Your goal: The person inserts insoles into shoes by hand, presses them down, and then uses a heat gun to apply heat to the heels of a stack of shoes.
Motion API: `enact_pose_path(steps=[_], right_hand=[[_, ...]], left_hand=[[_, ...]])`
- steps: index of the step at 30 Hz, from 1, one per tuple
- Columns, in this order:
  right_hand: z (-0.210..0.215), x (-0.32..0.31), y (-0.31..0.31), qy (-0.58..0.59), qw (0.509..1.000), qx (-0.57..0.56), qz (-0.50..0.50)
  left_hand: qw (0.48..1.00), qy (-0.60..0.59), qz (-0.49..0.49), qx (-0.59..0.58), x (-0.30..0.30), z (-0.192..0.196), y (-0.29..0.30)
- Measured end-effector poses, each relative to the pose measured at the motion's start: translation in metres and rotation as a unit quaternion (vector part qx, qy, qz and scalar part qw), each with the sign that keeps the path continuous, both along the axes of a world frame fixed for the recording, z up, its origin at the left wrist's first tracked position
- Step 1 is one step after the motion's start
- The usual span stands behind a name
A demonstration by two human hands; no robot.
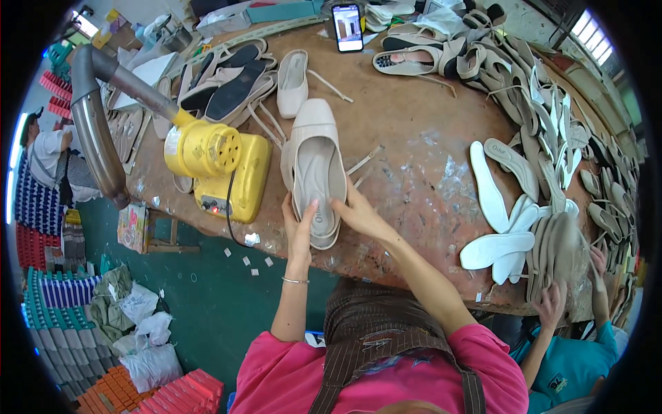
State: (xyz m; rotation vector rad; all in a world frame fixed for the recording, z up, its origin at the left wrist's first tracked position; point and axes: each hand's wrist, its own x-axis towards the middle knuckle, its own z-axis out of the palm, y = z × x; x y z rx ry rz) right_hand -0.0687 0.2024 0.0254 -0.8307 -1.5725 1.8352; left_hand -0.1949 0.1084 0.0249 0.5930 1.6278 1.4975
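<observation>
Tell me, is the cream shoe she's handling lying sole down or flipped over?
Sole down. The cream shoe rests on the brown table with its opening facing up, so the insole shows; the left hand and right hand press at its heel.

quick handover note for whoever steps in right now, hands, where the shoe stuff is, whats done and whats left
Left hand: open, fingers flat against the heel end of the cream shoe, not gripping.
Right hand: fingers on the shoe's other side at the heel, steadying it.
The shoe lies on the brown workbench, sole down, an insole already inside, its strap loose on the bench.
Yellow machine stands just left of the shoe.
Loose white insoles lie to the right; more cream shoes lie further back.
Done: insole in this shoe. Left: the other shoes and insoles on the bench.
</observation>
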Motion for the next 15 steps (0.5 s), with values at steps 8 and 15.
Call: enact_pose_path(steps=[8, 15], right_hand=[[0.068, 0.021, -0.063, -0.063, 0.954, 0.294, 0.004], [0.111, 0.0, -0.114, 0.025, 0.919, 0.337, 0.204]], left_hand=[[0.955, -0.283, 0.043, 0.071, 0.002, 0.007, -0.078], [0.928, -0.253, 0.105, 0.254, -0.027, 0.05, -0.119]])
